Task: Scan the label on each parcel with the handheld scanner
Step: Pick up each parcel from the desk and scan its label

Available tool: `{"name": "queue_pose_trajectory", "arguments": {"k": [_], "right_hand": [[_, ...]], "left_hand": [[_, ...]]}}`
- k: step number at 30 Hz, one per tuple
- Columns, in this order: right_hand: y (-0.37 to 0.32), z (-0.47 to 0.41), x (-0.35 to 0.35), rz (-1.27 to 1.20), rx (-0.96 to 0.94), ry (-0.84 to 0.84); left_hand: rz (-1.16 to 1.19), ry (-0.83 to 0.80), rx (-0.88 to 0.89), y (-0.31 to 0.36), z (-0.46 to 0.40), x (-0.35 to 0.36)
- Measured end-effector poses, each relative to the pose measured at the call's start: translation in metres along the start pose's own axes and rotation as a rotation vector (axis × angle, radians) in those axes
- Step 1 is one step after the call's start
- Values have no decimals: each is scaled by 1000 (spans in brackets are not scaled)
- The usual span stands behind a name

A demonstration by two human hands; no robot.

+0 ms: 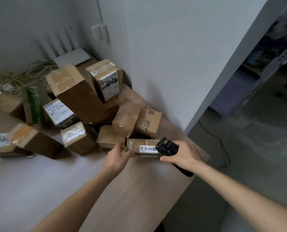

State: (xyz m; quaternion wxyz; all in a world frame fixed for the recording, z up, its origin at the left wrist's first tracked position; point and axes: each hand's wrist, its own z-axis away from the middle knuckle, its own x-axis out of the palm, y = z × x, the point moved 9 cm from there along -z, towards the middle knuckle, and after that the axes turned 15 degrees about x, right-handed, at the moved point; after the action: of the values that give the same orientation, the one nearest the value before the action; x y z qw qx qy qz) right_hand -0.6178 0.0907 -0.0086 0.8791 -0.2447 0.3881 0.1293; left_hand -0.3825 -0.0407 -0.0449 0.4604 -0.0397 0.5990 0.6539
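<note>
Two bare forearms come into the picture from the lower edge, one on each side. No sleeve covers either of them; both are uncovered from the edge of the picture up to the wrist. The left hand (pixel 118 154) and the right hand (pixel 181 154) wear no glove. No ring, watch or band shows on the fingers or wrists. The rest of the person is outside the view.

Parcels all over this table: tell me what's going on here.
A person is scanning parcels. The right hand grips a black scanner held right over the white label of a small box near the table edge. The left hand steadies that box's end. The other parcels sit piled behind.
</note>
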Motion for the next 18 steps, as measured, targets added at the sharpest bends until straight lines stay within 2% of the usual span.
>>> {"name": "queue_pose_trajectory", "arguments": {"k": [9,18], "right_hand": [[13,-27,24,-281,25,-104],[-1,10,-24,-423,-82,-138]], "left_hand": [[169,29,-84,-9,-4,19],[272,107,-45,25,24,0]]}}
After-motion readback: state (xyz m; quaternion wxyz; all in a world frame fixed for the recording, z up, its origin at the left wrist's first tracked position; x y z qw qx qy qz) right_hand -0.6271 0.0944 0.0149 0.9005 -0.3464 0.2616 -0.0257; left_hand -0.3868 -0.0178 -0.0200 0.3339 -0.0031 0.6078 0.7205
